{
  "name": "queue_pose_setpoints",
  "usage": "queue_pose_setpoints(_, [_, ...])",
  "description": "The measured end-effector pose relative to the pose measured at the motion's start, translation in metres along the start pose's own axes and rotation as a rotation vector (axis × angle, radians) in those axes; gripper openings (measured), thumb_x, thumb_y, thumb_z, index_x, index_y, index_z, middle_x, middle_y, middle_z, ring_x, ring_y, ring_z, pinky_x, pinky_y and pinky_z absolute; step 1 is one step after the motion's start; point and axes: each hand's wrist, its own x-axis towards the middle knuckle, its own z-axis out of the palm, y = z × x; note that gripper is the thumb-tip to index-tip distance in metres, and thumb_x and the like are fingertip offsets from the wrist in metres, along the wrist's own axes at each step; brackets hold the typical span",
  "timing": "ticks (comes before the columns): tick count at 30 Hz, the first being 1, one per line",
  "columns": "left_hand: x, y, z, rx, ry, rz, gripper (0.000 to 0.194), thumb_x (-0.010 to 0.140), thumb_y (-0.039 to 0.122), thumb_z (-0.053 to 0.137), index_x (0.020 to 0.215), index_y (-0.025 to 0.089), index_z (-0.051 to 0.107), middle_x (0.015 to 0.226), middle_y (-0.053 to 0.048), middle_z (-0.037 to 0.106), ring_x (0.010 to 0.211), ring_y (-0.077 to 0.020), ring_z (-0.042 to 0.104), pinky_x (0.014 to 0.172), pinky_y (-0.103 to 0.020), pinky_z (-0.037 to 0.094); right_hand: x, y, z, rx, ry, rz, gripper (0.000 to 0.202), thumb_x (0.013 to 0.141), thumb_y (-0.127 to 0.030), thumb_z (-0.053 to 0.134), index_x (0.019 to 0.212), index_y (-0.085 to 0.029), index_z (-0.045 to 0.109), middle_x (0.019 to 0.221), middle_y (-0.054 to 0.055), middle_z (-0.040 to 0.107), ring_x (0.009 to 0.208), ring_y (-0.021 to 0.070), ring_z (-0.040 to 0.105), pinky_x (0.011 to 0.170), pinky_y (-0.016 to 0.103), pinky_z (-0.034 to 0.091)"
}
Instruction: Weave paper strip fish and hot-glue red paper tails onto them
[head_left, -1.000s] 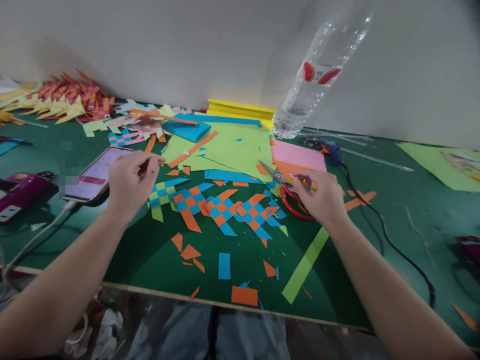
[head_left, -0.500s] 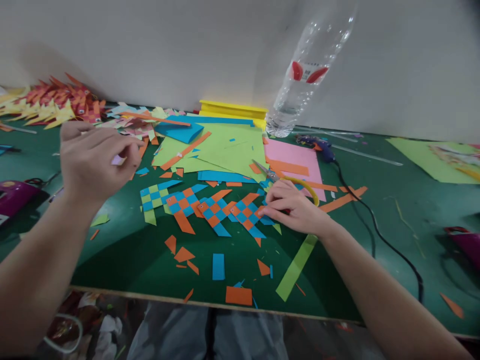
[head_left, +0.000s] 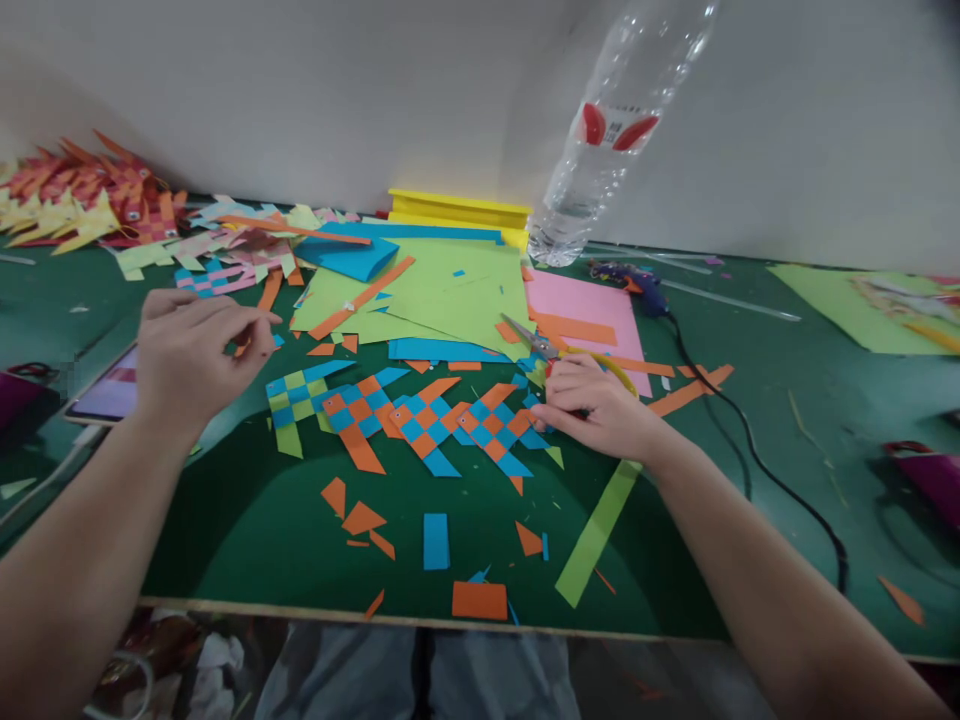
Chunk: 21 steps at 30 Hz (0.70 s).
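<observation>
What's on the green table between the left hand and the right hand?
In the head view, checkered paper fish and orange paper scraps lie between them.

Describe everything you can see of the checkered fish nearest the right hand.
The fish looks woven from orange and blue paper strips. It points left, with a tiny eye at the tip; an orange fin sweeps up and right, a blue one down and right. It lies flat on the green table, its head at the next fish's tail. The right hand is at its tail; whether they touch is unclear.
</observation>
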Motion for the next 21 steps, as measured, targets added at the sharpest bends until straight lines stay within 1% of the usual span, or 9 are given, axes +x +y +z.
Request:
queue_pose_setpoints(3, [0.0,0.002,-0.001,-0.027,-0.012,-0.014,0.015,0.078,0.01,0.055,0.072,0.023,0.057,0.067,0.005,0.068,0.056,-0.0136,0.058,0.074,-0.033,0.04,-0.002,0.003,-0.001,-0.026,0.041,0.02,0.044,0.094,-0.031,0.051,0.051,-0.02,0.05,0.051,-0.003,0.044,0.061,0.0114,0.041,0.083,0.036,0.035])
queue_pose_setpoints(4, [0.0,0.002,-0.001,-0.03,-0.011,-0.027,0.016,0.077,0.009,0.055,0.071,0.024,0.057,0.068,0.006,0.068,0.056,-0.0135,0.058,0.075,-0.033,0.04,-0.002,0.003,-0.002,-0.017,0.057,0.023,0.045,0.094,-0.03,0.05,0.051,-0.02,0.049,0.052,-0.003,0.043,0.06,0.0112,0.04,0.081,0.035,0.035])
queue_pose_setpoints(6, [-0.001,0.002,-0.001,-0.038,-0.01,-0.044,0.016,0.076,0.009,0.054,0.071,0.024,0.058,0.068,0.006,0.068,0.056,-0.0134,0.058,0.076,-0.033,0.04,-0.002,0.001,-0.002,0.028,0.07,0.013,0.041,0.095,-0.029,0.049,0.055,-0.02,0.054,0.055,-0.003,0.047,0.061,0.011,0.043,0.08,0.035,0.035])
queue_pose_setpoints(9, [-0.002,0.001,0.0,-0.066,-0.022,-0.054,0.016,0.076,0.01,0.055,0.073,0.025,0.059,0.07,0.006,0.069,0.056,-0.0138,0.058,0.075,-0.033,0.041,0.001,-0.003,-0.001,0.054,0.02,-0.007,0.035,0.095,-0.03,0.05,0.063,-0.02,0.06,0.059,-0.002,0.053,0.065,0.0115,0.046,0.084,0.036,0.035])
queue_pose_setpoints(12, [-0.002,0.002,0.0,-0.085,-0.026,-0.056,0.016,0.077,0.01,0.055,0.075,0.025,0.061,0.068,0.006,0.068,0.055,-0.0138,0.057,0.075,-0.033,0.041,0.001,-0.003,0.0,0.013,-0.033,0.003,0.036,0.094,-0.032,0.052,0.061,-0.02,0.059,0.056,-0.003,0.052,0.064,0.0117,0.044,0.084,0.037,0.035])
queue_pose_setpoints(15, [-0.001,0.003,0.0,-0.081,-0.01,-0.051,0.016,0.077,0.01,0.055,0.075,0.024,0.061,0.068,0.005,0.068,0.055,-0.0137,0.056,0.074,-0.033,0.041,-0.001,0.002,-0.001,-0.022,-0.017,0.024,0.037,0.093,-0.033,0.053,0.058,-0.02,0.057,0.053,-0.003,0.049,0.065,0.0123,0.043,0.083,0.036,0.035])
queue_pose_setpoints(18, [-0.001,0.004,0.001,-0.085,0.002,-0.055,0.016,0.077,0.009,0.055,0.074,0.024,0.061,0.069,0.006,0.068,0.055,-0.0134,0.057,0.074,-0.032,0.041,-0.003,0.008,-0.001,-0.057,-0.009,0.036,0.042,0.093,-0.031,0.051,0.053,-0.02,0.051,0.051,-0.004,0.044,0.061,0.0118,0.041,0.083,0.036,0.035])
queue_pose_setpoints(21, [-0.001,0.004,0.001,-0.09,-0.004,-0.06,0.016,0.077,0.01,0.055,0.074,0.024,0.062,0.066,0.006,0.067,0.055,-0.0128,0.056,0.073,-0.031,0.041,-0.004,0.009,-0.001,-0.09,-0.007,0.041,0.047,0.093,-0.029,0.049,0.048,-0.019,0.04,0.049,-0.005,0.036,0.056,0.0109,0.036,0.08,0.035,0.035])
